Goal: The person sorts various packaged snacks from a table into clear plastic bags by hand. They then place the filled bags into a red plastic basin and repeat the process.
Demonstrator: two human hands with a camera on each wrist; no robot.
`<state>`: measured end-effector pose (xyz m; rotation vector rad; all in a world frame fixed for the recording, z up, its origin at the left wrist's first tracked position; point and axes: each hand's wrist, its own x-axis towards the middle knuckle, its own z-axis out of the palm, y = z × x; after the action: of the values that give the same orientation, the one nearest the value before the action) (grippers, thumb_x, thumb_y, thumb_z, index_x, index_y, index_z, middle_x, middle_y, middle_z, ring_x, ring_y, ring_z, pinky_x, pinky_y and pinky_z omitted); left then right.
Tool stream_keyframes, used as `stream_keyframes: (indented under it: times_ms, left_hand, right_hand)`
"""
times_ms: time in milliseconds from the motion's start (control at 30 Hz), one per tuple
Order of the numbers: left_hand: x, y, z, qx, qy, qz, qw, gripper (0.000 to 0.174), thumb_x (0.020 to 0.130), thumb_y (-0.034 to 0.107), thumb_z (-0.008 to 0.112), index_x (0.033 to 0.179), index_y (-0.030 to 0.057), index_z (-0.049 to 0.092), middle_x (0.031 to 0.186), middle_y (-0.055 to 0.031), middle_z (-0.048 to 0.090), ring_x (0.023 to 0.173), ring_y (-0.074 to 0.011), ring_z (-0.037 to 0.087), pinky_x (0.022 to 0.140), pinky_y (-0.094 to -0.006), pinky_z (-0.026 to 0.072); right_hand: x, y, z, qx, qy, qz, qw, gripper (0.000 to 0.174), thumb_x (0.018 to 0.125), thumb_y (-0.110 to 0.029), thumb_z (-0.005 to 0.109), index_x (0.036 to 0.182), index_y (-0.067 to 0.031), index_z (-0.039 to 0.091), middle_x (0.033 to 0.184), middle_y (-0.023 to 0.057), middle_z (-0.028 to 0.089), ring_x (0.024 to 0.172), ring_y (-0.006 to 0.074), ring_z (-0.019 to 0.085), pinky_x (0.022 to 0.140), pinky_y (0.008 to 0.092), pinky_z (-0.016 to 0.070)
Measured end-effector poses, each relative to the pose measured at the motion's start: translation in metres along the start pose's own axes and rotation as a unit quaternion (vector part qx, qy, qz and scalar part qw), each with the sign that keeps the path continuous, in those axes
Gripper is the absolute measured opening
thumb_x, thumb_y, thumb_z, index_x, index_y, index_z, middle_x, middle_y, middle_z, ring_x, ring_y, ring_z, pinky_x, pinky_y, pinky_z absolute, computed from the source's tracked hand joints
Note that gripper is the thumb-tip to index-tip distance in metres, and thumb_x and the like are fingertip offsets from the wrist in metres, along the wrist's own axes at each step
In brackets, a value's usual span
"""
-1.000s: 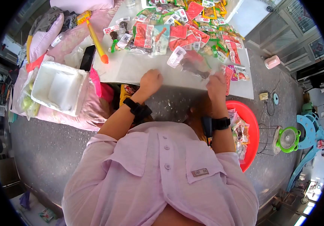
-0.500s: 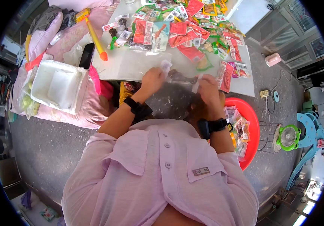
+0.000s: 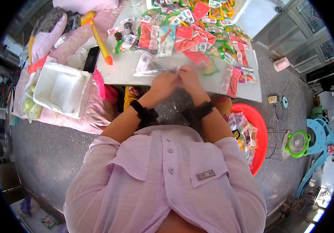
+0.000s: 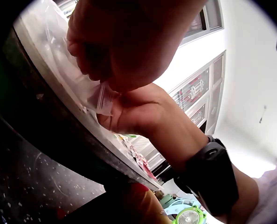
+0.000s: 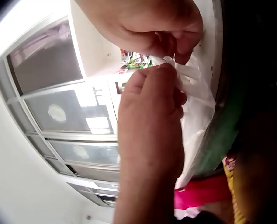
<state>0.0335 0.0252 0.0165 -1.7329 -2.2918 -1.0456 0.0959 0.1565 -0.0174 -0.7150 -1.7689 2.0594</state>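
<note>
At the table's near edge, a clear bag (image 3: 147, 65) with dark contents and a white label lies partly on the grey tabletop (image 3: 124, 75). The left hand (image 3: 164, 84) grips its right end with curled fingers. Close against it, the right hand (image 3: 190, 79) pinches the bag's edge. In the left wrist view, a ribbed clear strip (image 4: 105, 99) of the bag shows between the left hand (image 4: 120, 42) and right hand (image 4: 143, 112). The right wrist view has the right hand (image 5: 152, 23) above the left hand (image 5: 150, 107), fingertips nearly meeting on the clear plastic (image 5: 197, 100).
Many colourful packets (image 3: 184, 33) cover the table's far part; a red packet (image 3: 231, 81) lies near the right edge. A red basin (image 3: 262, 136) with packets stands below right. To the left are a white foam box (image 3: 60, 91), dark phone (image 3: 91, 59) and yellow hammer-shaped object (image 3: 99, 42).
The bag has moved from the right, between the separated hands, to the left along the table edge. The right hand has moved left to meet the left hand, which now grips the bag's end.
</note>
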Motion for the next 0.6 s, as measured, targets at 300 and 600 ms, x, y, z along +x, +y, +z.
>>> stream_keyframes:
  times_ms: [300,600]
  left_hand:
    - [0.008,-0.031,-0.022,0.000,0.000,-0.043,0.999,0.016,0.071,0.013,0.051,0.083,0.0039,0.054,0.082,-0.0143,0.054,0.078,-0.0320,0.051,0.068,-0.0390,0.0408]
    - [0.071,-0.141,-0.059,0.066,0.055,-0.301,0.950,0.024,0.068,0.012,0.050,0.090,0.0041,0.054,0.091,-0.0183,0.054,0.087,-0.0337,0.050,0.074,-0.0389,0.0408]
  right_hand:
    - [-0.005,0.014,-0.006,0.015,0.040,-0.032,0.999,0.022,0.074,-0.009,0.052,0.094,0.0006,0.048,0.078,0.0074,0.053,0.063,0.0130,0.052,0.052,0.0250,0.0442]
    - [-0.025,-0.006,0.003,-0.017,0.073,-0.042,0.996,0.019,0.076,-0.009,0.051,0.093,-0.0003,0.046,0.075,0.0058,0.052,0.057,0.0109,0.050,0.049,0.0232,0.0434]
